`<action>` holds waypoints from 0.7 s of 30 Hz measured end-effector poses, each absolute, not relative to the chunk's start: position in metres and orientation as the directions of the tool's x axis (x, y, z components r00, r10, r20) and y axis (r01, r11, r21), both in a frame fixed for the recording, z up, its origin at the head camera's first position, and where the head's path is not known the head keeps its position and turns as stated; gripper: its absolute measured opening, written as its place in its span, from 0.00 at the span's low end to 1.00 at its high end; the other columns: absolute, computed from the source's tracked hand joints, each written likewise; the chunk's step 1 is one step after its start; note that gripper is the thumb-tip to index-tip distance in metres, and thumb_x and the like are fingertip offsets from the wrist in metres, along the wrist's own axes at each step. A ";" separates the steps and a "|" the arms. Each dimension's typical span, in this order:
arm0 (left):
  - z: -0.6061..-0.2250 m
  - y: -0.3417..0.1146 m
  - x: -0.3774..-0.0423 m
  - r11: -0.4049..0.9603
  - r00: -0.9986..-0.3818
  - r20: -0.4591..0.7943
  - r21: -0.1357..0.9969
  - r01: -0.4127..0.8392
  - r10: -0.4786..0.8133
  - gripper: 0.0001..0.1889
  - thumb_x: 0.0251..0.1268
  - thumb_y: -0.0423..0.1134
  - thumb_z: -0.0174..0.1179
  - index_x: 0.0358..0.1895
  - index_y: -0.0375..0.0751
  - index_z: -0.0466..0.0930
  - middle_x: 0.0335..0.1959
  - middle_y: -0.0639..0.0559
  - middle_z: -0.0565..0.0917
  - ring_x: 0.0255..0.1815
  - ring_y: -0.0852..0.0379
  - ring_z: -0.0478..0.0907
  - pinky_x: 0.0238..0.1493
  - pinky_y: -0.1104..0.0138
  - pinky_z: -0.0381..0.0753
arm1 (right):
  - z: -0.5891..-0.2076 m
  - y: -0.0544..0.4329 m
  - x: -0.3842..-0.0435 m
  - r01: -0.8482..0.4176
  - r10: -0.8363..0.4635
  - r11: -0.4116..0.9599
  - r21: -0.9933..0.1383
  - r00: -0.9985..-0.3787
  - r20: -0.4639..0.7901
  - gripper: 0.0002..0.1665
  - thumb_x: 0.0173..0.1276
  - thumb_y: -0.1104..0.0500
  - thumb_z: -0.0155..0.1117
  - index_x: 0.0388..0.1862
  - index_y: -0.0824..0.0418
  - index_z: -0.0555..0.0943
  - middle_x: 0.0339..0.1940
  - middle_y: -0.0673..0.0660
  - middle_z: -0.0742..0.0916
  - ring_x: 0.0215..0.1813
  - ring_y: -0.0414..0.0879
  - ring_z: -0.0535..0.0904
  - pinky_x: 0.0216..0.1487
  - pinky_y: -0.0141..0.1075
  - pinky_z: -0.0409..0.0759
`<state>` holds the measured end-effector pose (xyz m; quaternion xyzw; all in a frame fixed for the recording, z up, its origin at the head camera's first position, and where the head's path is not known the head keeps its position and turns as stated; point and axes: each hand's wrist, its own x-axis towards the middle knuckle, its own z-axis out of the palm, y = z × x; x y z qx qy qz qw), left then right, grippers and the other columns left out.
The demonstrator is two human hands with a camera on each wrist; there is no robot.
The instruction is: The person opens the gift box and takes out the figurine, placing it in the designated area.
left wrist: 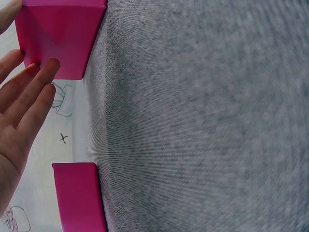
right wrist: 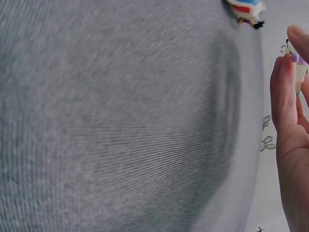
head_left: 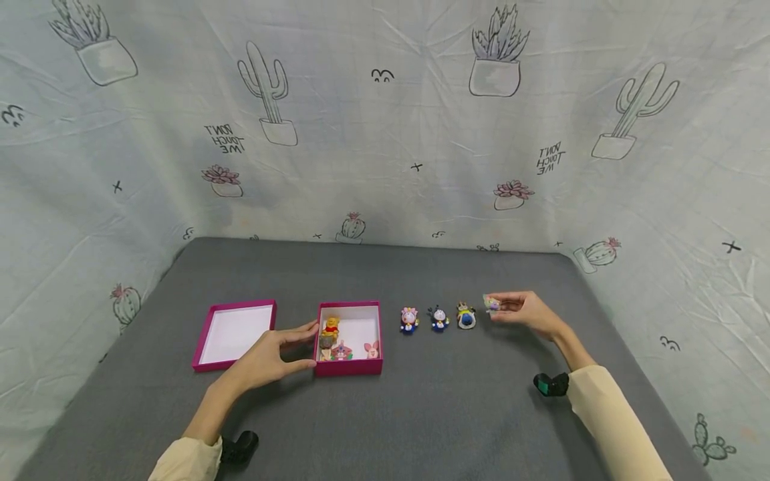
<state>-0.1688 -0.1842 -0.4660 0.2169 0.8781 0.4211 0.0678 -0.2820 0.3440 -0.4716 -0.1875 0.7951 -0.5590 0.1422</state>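
Spotting a yellow bear figure point(head_left: 331, 329) and others inside the pink box point(head_left: 350, 368), lining its left and front sides, with the white-lined lid point(head_left: 236, 334) lying apart to its left. Resting the straight, parted fingers of the left hand point(head_left: 269, 355) against the box's left wall. Pinching a small figure point(head_left: 492, 304) in the right hand point(head_left: 529, 312), just right of three figures point(head_left: 439, 319) in a row. Holding it above the grey tabletop point(head_left: 451, 414), inside the right edge, with plain cloth stretching out in front.
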 end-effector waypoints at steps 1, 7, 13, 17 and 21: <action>-0.467 -0.184 -0.169 0.550 -0.895 0.066 0.768 0.328 0.442 0.37 0.54 0.48 0.71 0.67 0.38 0.69 0.68 0.42 0.68 0.65 0.44 0.69 0.58 0.53 0.74 | -0.474 0.345 -0.283 -0.139 -0.458 0.315 -0.939 -0.889 -0.022 0.32 0.57 0.70 0.70 0.59 0.80 0.72 0.51 0.58 0.85 0.44 0.37 0.82 0.43 0.30 0.83; -0.469 -0.184 -0.169 0.553 -0.891 0.075 0.760 0.342 0.447 0.38 0.54 0.49 0.71 0.67 0.37 0.69 0.68 0.42 0.68 0.65 0.44 0.70 0.57 0.54 0.75 | -0.483 0.348 -0.289 -0.126 -0.475 0.371 -0.920 -0.877 -0.072 0.31 0.58 0.67 0.70 0.59 0.79 0.72 0.49 0.71 0.83 0.41 0.37 0.81 0.41 0.29 0.82; -0.468 -0.185 -0.169 0.552 -0.894 0.073 0.763 0.335 0.441 0.38 0.53 0.49 0.71 0.67 0.39 0.70 0.68 0.45 0.68 0.65 0.49 0.71 0.57 0.56 0.75 | -0.487 0.348 -0.294 -0.136 -0.493 0.402 -0.906 -0.866 -0.089 0.32 0.59 0.66 0.70 0.60 0.78 0.72 0.47 0.69 0.84 0.39 0.36 0.81 0.40 0.28 0.81; -0.467 -0.184 -0.169 0.556 -0.896 0.068 0.762 0.331 0.440 0.38 0.53 0.49 0.71 0.67 0.39 0.69 0.69 0.45 0.68 0.65 0.48 0.71 0.58 0.55 0.75 | -0.488 0.348 -0.296 -0.179 -0.519 0.421 -0.889 -0.852 -0.074 0.31 0.60 0.67 0.70 0.60 0.78 0.72 0.43 0.67 0.85 0.37 0.37 0.80 0.38 0.29 0.80; -0.466 -0.184 -0.168 0.560 -0.900 0.063 0.763 0.322 0.431 0.38 0.53 0.49 0.71 0.67 0.40 0.69 0.69 0.46 0.68 0.65 0.49 0.71 0.58 0.55 0.75 | -0.487 0.346 -0.297 -0.212 -0.531 0.450 -0.867 -0.844 -0.070 0.30 0.59 0.67 0.70 0.59 0.78 0.73 0.40 0.64 0.86 0.36 0.38 0.80 0.36 0.29 0.80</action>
